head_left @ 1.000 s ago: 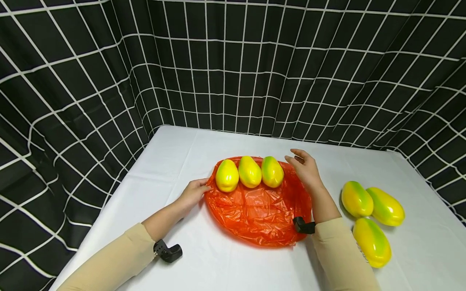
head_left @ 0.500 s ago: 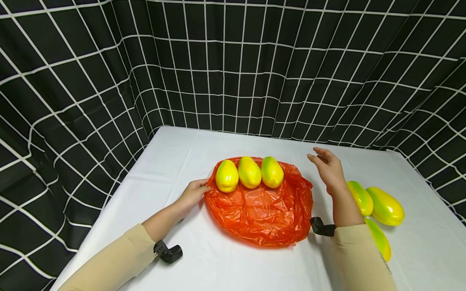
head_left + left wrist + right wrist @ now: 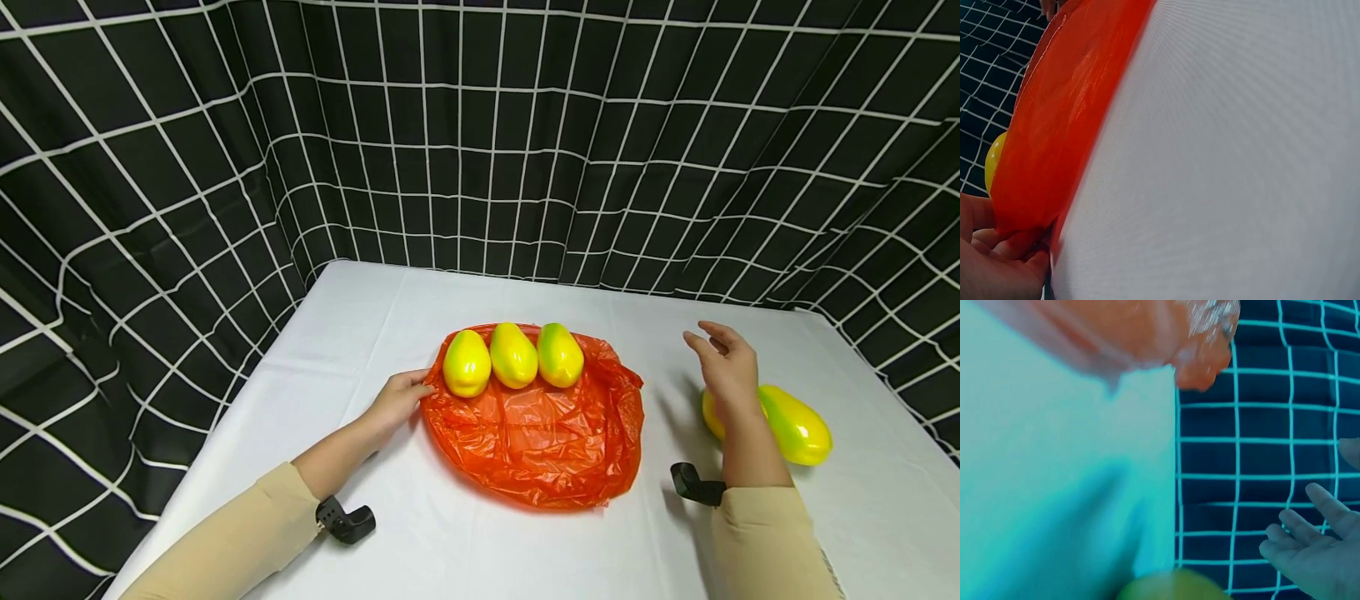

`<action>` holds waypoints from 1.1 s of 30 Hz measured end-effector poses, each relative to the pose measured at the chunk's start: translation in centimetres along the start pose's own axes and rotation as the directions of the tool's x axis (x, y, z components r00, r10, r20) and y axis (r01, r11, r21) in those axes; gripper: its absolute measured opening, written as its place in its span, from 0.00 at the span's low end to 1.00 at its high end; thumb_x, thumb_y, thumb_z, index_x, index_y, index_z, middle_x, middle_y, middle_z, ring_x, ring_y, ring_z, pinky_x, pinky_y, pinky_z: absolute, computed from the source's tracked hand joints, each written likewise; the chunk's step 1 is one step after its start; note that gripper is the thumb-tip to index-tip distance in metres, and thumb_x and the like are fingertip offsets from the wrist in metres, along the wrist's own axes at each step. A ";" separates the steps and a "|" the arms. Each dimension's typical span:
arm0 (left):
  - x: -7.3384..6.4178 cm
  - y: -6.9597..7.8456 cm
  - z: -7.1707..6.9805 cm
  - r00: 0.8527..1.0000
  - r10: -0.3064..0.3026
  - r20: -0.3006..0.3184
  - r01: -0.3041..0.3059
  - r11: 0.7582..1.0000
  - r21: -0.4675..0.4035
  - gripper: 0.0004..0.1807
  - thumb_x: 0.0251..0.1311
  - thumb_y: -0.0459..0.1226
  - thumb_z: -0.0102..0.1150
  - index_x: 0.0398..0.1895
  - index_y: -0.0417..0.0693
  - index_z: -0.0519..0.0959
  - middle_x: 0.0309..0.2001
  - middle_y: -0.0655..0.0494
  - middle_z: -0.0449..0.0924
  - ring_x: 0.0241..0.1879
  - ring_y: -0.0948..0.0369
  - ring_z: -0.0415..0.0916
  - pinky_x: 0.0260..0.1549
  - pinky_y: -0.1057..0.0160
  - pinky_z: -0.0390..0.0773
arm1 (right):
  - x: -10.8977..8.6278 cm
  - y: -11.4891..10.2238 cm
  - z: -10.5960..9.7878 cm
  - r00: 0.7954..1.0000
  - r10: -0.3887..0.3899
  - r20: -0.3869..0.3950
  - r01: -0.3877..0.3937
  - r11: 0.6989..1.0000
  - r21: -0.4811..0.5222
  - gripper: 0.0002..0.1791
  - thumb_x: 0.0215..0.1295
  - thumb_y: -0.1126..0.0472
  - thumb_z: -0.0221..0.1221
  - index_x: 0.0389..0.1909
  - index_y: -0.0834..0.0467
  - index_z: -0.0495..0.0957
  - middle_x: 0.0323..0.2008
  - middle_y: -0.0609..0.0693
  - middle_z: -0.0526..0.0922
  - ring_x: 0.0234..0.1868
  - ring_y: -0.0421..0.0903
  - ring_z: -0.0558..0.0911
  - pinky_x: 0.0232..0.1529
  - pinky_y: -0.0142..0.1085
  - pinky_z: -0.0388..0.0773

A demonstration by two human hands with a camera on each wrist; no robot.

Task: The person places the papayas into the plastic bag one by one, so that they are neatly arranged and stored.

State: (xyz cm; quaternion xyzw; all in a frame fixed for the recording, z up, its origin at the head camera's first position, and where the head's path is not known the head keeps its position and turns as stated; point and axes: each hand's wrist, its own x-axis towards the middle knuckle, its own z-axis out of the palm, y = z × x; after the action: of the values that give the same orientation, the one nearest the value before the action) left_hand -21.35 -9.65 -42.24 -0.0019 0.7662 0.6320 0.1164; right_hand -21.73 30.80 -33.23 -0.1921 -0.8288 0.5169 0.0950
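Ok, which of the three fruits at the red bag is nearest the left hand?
The leftmost fruit in the head view, beside the left hand gripping the red bag; the other two fruits lie farther right.

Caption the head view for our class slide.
Three yellow fruits rest on red plastic pinched by the left hand; the empty right hand hangs near more fruit.

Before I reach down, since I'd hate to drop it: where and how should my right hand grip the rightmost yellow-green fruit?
I'd bring your right hand in from above and grip the rightmost fruit around its middle, across its width. It lies on its side on the white cloth, longer than wide, and its rounded, glossy ends would likely slip.
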 end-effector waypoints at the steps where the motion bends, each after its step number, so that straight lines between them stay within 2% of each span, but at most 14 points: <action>1: 0.0 0.0 0.0 1.000 0.001 -0.001 -0.001 1.000 0.004 0.24 0.62 0.30 0.44 0.62 0.32 0.66 0.65 0.40 0.65 0.68 0.48 0.58 0.68 0.52 0.58 | 0.1 0.2 -0.2 1.000 0.009 -0.010 -0.009 1.000 0.007 0.33 0.66 0.47 0.49 0.69 0.57 0.59 0.71 0.56 0.56 0.72 0.52 0.53 0.70 0.45 0.58; 5: 0.0 0.0 0.1 1.000 0.004 -0.004 -0.004 1.000 0.004 0.24 0.61 0.30 0.44 0.62 0.31 0.66 0.65 0.39 0.65 0.68 0.48 0.58 0.68 0.52 0.58 | 0.3 0.8 -0.9 0.998 0.040 -0.042 -0.039 0.999 0.019 0.33 0.66 0.47 0.49 0.68 0.57 0.60 0.71 0.55 0.56 0.71 0.51 0.54 0.72 0.42 0.56; 9: -0.1 0.1 0.2 1.000 0.003 -0.006 -0.003 1.000 0.003 0.23 0.61 0.30 0.44 0.61 0.31 0.67 0.64 0.40 0.66 0.67 0.48 0.59 0.67 0.52 0.59 | 0.4 1.5 -1.6 0.996 0.065 -0.053 -0.065 0.998 -0.009 0.33 0.66 0.46 0.48 0.69 0.57 0.59 0.71 0.56 0.55 0.72 0.52 0.52 0.73 0.42 0.53; 16: -0.1 0.0 0.2 1.000 0.007 -0.013 -0.007 1.000 0.008 0.23 0.61 0.30 0.45 0.61 0.32 0.67 0.64 0.40 0.66 0.67 0.48 0.60 0.67 0.51 0.59 | 0.4 2.6 -2.3 0.996 0.075 -0.041 -0.078 0.994 -0.071 0.35 0.67 0.45 0.47 0.69 0.60 0.57 0.70 0.61 0.55 0.68 0.56 0.54 0.71 0.45 0.55; 20: -0.1 0.0 0.2 1.000 0.010 -0.007 -0.010 1.000 0.009 0.23 0.61 0.30 0.45 0.61 0.32 0.67 0.64 0.41 0.66 0.67 0.49 0.59 0.67 0.52 0.59 | 0.4 3.0 -2.3 0.995 0.078 -0.060 -0.082 0.993 -0.080 0.34 0.66 0.45 0.47 0.68 0.60 0.58 0.70 0.61 0.55 0.69 0.56 0.54 0.71 0.45 0.55; 28: -0.1 -0.1 0.1 1.000 0.015 0.006 -0.015 1.000 0.008 0.24 0.62 0.30 0.44 0.62 0.32 0.66 0.65 0.40 0.65 0.68 0.49 0.59 0.67 0.52 0.59 | 0.2 3.2 -2.8 0.982 0.139 -0.126 -0.146 0.988 -0.053 0.33 0.67 0.46 0.46 0.68 0.59 0.59 0.71 0.59 0.54 0.70 0.54 0.53 0.71 0.43 0.56; 33: -0.2 -0.1 0.1 1.000 0.011 0.004 -0.011 1.000 0.005 0.23 0.62 0.30 0.44 0.62 0.32 0.66 0.64 0.41 0.66 0.67 0.49 0.60 0.67 0.52 0.60 | 0.2 3.4 -3.3 0.975 0.177 -0.131 -0.189 0.979 -0.083 0.33 0.67 0.46 0.45 0.69 0.59 0.58 0.70 0.59 0.55 0.64 0.56 0.58 0.69 0.44 0.60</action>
State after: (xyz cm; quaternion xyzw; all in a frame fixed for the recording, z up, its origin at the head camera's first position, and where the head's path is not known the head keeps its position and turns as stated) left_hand -21.14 -9.58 -42.29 0.0039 0.7674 0.6309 0.1146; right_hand -20.02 34.94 -34.83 -0.3034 -0.8237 0.4708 0.0886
